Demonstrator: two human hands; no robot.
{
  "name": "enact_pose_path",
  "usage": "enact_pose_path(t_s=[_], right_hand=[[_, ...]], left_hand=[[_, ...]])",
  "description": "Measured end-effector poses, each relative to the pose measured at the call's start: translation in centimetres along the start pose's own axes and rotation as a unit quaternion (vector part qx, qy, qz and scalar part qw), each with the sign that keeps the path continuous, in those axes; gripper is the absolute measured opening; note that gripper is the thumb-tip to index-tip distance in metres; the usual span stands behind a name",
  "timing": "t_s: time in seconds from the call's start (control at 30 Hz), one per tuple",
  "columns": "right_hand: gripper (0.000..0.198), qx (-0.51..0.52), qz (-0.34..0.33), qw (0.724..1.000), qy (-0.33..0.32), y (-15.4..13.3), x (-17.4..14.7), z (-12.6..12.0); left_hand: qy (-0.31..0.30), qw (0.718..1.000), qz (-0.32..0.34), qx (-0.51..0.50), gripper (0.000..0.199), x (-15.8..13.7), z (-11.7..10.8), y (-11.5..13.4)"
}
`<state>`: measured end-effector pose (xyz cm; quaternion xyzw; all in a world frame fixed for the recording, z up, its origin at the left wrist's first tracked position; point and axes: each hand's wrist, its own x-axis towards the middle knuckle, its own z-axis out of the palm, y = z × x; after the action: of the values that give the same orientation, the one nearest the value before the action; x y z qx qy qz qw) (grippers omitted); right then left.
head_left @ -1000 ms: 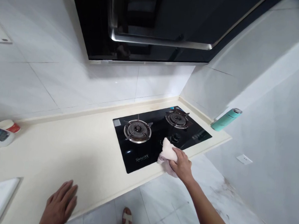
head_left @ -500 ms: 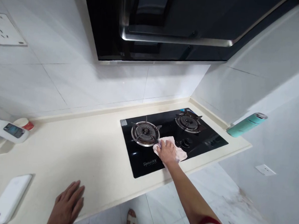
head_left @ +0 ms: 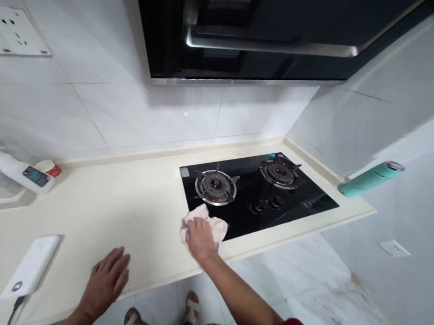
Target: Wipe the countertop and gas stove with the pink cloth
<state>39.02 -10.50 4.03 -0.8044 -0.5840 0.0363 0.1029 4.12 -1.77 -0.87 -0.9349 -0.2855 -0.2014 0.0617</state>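
Observation:
My right hand (head_left: 199,237) presses a pale pink cloth (head_left: 217,228) onto the front left corner of the black gas stove (head_left: 240,227). Part of the cloth lies over the stove's left edge onto the counter. Just behind it is the left burner (head_left: 216,187); the right burner (head_left: 279,174) sits farther back. Control knobs (head_left: 266,204) stand to the right of the cloth. My left hand (head_left: 105,279) rests on the cream countertop (head_left: 126,211) near its front edge, fingers stretched out and holding nothing.
A white power bank (head_left: 32,268) with a black cable lies at the left. Behind it stand a white spray bottle (head_left: 21,170) and a paper cup (head_left: 49,167). A teal flask (head_left: 370,179) is at the right end. The range hood (head_left: 245,66) overhangs the stove.
My right hand has slid the cloth left, from beside the knobs to the stove's front left corner. The view has shifted slightly; my left hand still rests on the counter.

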Motion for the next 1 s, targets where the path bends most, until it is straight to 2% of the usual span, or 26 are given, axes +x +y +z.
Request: enact_pose_path(t_s=[0.13,0.2,0.27,0.33,0.43,0.47,0.5,0.6,0.67,0.73,0.8,0.9,0.93,1.0], right_hand=[[0.027,0.07,-0.106,0.991,-0.047,-4.9,-2.6,1.0],[0.026,0.217,-0.111,0.967,-0.073,-6.1,-4.3,1.1],[0.025,0.389,-0.085,0.911,-0.108,-6.4,-5.5,0.7],[0.027,0.531,-0.034,0.834,-0.145,-5.5,-5.8,-0.2],[0.036,0.672,0.054,0.723,-0.152,-1.8,-4.6,-2.3],[0.04,0.69,0.08,0.708,-0.129,0.1,-4.0,-3.0],[0.043,0.678,0.102,0.722,-0.088,2.3,-3.4,-3.8],[0.042,0.527,0.18,0.823,0.113,9.5,-2.5,-5.6],[0.047,0.458,0.243,0.83,0.203,13.4,-2.9,-6.1],[0.051,0.408,0.27,0.835,0.251,15.4,-3.6,-5.8],[0.052,0.343,0.233,0.876,0.245,15.2,-4.3,-4.5],[0.054,0.214,0.102,0.96,0.152,12.1,-4.1,-1.5],[0.056,0.168,0.074,0.975,0.123,10.6,-3.6,-0.5],[0.065,0.084,0.071,0.99,0.085,7.8,-2.1,1.0]], left_hand=[[0.0,1.0,-0.002,0.004,0.038,-0.1,0.1,-0.1],[0.001,1.0,-0.004,0.003,0.038,-0.2,0.2,-0.1],[0.001,1.0,-0.005,-0.001,0.038,-0.2,0.2,0.0],[0.001,1.0,-0.008,-0.009,0.039,-0.2,0.2,0.1],[-0.003,1.0,-0.018,-0.019,0.039,-0.2,0.0,0.3],[-0.005,1.0,-0.021,-0.021,0.039,-0.2,0.0,0.3],[-0.007,0.999,-0.023,-0.022,0.039,-0.2,-0.1,0.4],[-0.008,0.999,-0.025,-0.021,0.039,-0.3,-0.2,0.5],[-0.006,0.999,-0.027,-0.025,0.039,-0.4,-0.2,0.6],[-0.004,0.999,-0.032,-0.03,0.039,-0.4,-0.1,0.6],[-0.008,0.999,-0.034,-0.029,0.039,-0.5,-0.1,0.6],[-0.014,0.999,-0.032,-0.024,0.038,-0.5,-0.1,0.5],[-0.015,0.999,-0.032,-0.024,0.038,-0.4,-0.1,0.5],[-0.016,0.999,-0.032,-0.028,0.038,-0.4,-0.2,0.5]])
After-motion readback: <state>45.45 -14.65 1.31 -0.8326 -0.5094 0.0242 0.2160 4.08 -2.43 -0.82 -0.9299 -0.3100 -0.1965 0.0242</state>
